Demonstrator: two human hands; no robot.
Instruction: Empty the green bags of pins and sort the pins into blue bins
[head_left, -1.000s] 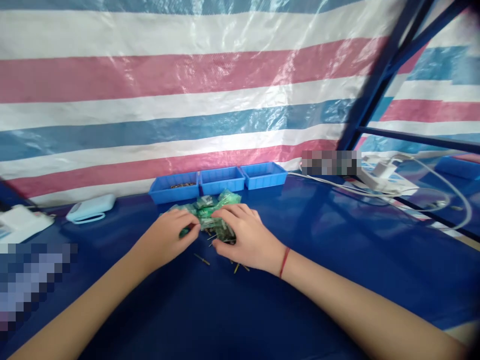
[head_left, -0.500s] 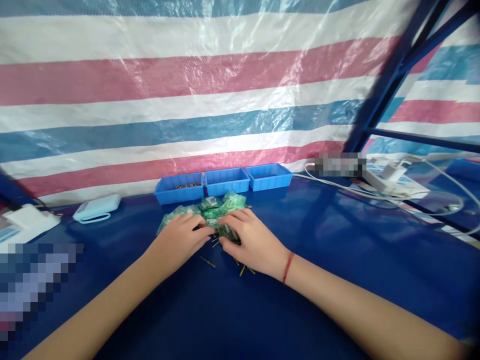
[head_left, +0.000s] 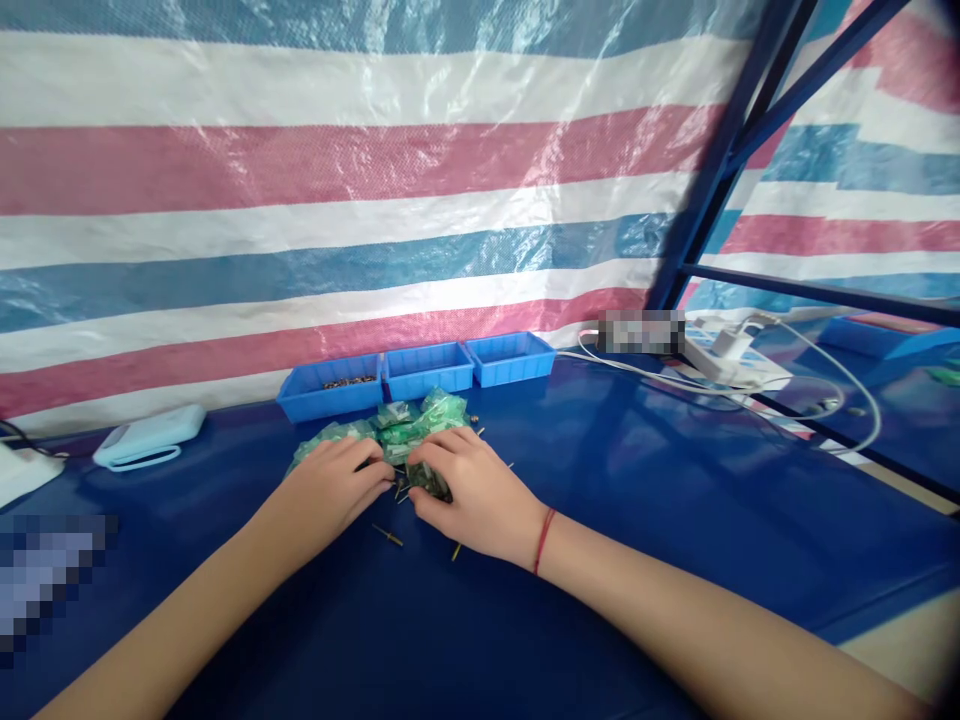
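A heap of small green plastic bags [head_left: 405,425] lies on the blue table [head_left: 637,500] just in front of three blue bins. My left hand [head_left: 330,490] rests on the left side of the heap, fingers curled and pinching at a bag. My right hand [head_left: 469,490] lies over the right side of the heap, fingers bent down on a dark green bag [head_left: 429,482]. Thin yellow-tipped pins [head_left: 388,535] lie loose on the table beneath and beside both hands. A red string circles my right wrist.
Three blue bins [head_left: 420,368] stand in a row against the striped tarp wall; the left one holds small dark parts. A pale blue device [head_left: 146,438] lies at the left. White cables and a power strip [head_left: 739,365] sit at the right by a dark blue frame post.
Both hands stay on the bag heap with only small finger shifts. The camera has turned a little to the right and up, so everything sits further left and lower in view.
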